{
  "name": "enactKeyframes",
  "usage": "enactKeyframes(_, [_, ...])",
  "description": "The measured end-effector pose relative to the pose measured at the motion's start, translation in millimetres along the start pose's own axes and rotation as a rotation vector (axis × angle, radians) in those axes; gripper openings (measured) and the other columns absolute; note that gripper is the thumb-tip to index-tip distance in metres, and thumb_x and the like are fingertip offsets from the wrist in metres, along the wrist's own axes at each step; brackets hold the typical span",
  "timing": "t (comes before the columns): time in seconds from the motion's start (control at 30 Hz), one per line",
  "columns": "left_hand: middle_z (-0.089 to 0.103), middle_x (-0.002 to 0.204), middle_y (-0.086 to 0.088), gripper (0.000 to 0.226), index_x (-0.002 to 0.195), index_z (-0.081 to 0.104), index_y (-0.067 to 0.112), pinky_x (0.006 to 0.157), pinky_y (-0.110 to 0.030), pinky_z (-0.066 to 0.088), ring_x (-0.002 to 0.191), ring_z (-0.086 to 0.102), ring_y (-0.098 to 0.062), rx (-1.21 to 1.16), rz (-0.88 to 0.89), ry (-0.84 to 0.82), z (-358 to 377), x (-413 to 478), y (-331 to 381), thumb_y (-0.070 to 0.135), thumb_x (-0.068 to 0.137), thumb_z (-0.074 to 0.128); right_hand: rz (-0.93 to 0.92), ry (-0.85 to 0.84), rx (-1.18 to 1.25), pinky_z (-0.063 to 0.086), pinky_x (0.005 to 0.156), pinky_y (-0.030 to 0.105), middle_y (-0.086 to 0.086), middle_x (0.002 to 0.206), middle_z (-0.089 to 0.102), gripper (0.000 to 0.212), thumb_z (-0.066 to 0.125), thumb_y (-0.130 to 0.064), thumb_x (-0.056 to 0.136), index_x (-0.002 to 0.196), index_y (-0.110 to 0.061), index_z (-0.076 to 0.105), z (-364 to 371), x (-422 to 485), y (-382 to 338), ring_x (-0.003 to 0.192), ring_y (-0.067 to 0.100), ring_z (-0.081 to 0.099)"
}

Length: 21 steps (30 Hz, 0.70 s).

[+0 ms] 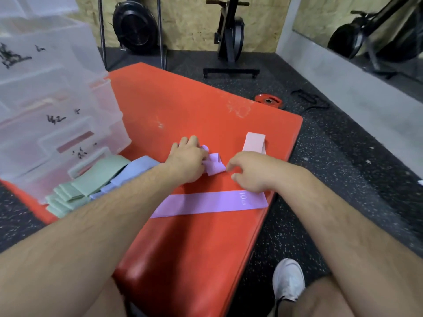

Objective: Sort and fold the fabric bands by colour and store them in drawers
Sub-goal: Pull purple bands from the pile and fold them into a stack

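left hand grip: curled round folded purple band | right hand grip: fingers curled at band's edge, hold unclear | on red surface
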<state>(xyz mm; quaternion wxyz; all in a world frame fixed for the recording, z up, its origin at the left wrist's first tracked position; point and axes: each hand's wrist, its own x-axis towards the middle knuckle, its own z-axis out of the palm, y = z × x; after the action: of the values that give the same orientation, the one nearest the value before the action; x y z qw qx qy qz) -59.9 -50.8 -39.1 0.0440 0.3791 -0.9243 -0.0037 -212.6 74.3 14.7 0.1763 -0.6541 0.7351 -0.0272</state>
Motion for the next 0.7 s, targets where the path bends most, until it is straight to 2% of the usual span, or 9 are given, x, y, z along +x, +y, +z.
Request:
enactKeyframes(0.1, [0.048,0.121,-0.002,0.021,0.106,0.068,0.027,0.083,-0.036,0.031,0.113,0.043,-0.031,-0.16,-0.007,0.052,-9,5,-9,0.028,0.087,0.059,-0.044,0.068,0.05,0.043,0.093,0.028,-0.003,0.12,0.054,0.027,0.054,-0.02,0.098,0.121,-0.028,0.066,-4,20,-1,0.094,0.014,0.052])
enactKeyframes(0.2, [0.053,0.117,0.0,0.022,0.107,0.069,0.028,0.079,-0.034,0.029,0.109,0.046,-0.03,-0.218,-0.003,0.152,-21,12,-25,0.026,0.087,0.058,-0.098,0.1,0.082,0.044,0.099,0.032,-0.002,0.122,0.052,0.024,0.058,-0.019,0.096,0.115,-0.03,0.068,-2,38,-4,0.093,0.013,0.051])
enactKeyframes(0.3, [0.058,0.105,0.002,0.025,0.099,0.069,0.025,0.076,-0.034,0.032,0.099,0.051,-0.026,-0.304,-0.008,0.255,-35,20,-41,0.03,0.082,0.05,-0.134,0.118,0.231,0.039,0.092,0.023,-0.003,0.116,0.053,0.029,0.063,-0.015,0.093,0.118,-0.027,0.068,-4,52,-12,0.096,0.011,0.048])
enactKeyframes(0.4, [0.052,0.083,0.006,0.012,0.084,0.06,0.026,0.072,-0.033,0.037,0.081,0.047,-0.014,-0.525,0.013,0.341,-51,20,-46,0.022,0.081,0.049,-0.109,0.295,0.426,0.034,0.078,0.014,-0.002,0.116,0.058,0.029,0.065,-0.008,0.09,0.115,-0.023,0.07,-14,67,-23,0.093,0.01,0.05])
enactKeyframes(0.53, [0.058,0.082,0.001,0.011,0.086,0.065,0.02,0.069,-0.028,0.038,0.077,0.051,-0.015,-0.626,0.008,0.442,-66,16,-51,0.013,0.088,0.056,-0.106,0.411,0.696,0.036,0.076,-0.001,-0.006,0.121,0.06,0.03,0.067,-0.003,0.087,0.102,-0.029,0.069,-26,73,-30,0.099,0.008,0.053])
enactKeyframes(0.6, [0.06,0.084,0.001,0.015,0.09,0.067,0.018,0.069,-0.026,0.039,0.078,0.052,-0.014,-0.621,0.007,0.483,-72,14,-54,0.01,0.087,0.056,-0.108,0.406,0.752,0.04,0.077,0.003,-0.011,0.108,0.065,0.027,0.072,-0.004,0.085,0.1,-0.027,0.069,-29,71,-32,0.095,0.005,0.055])
enactKeyframes(0.7, [0.063,0.088,0.003,0.02,0.093,0.067,0.018,0.071,-0.024,0.042,0.08,0.054,-0.013,-0.66,-0.022,0.507,-78,9,-54,0.006,0.086,0.053,-0.105,0.419,0.859,0.047,0.078,0.015,-0.005,0.089,0.067,0.025,0.077,0.0,0.081,0.089,-0.022,0.067,-30,67,-32,0.082,0.008,0.059])
